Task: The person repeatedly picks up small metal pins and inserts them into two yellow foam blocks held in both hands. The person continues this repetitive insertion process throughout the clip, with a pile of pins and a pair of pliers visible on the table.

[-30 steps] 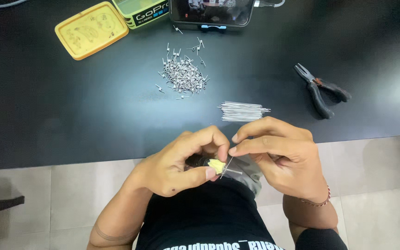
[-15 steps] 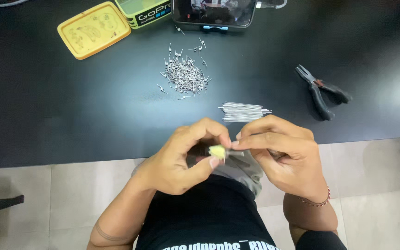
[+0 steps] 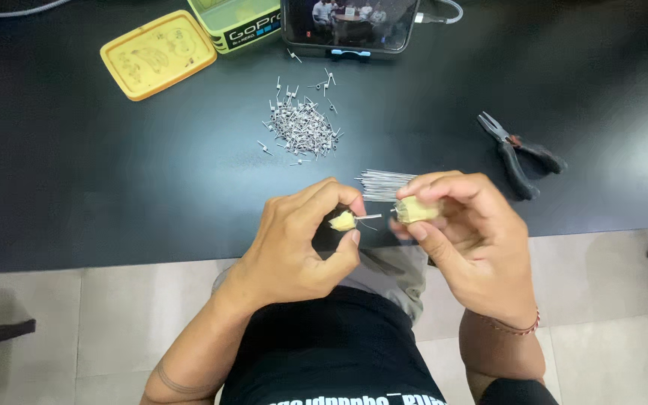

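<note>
As seen from the head camera, the left hand (image 3: 298, 240) is closed in a pinch, thumb and forefinger gripping a small pale yellow tip (image 3: 343, 221) from which a thin metal pin (image 3: 369, 217) projects toward the other hand. The right hand (image 3: 463, 240) is likewise closed, its thumb and fingers clamped on a second, larger yellow piece (image 3: 416, 210). The free end of the pin lies just beside this piece; whether the two touch cannot be told. Both grips hang level with each other over the near edge of the black table (image 3: 114, 187), above the person's lap.

Just beyond the two grips, and partly hidden by the right fingers, lies a bundle of straight wires (image 3: 382, 184) on the table. Farther beyond the left grip, well apart from it, sits a loose heap of short bent metal pieces (image 3: 301, 127). To the outer side of the right grip rest dark pliers (image 3: 517, 154) with their jaws pointing away from the person. At the far edge, beyond the heap, stand a phone (image 3: 350, 22) propped on its side, a green box (image 3: 238, 22) and its yellow lid (image 3: 157, 54), the lid lying flat beside the box.
</note>
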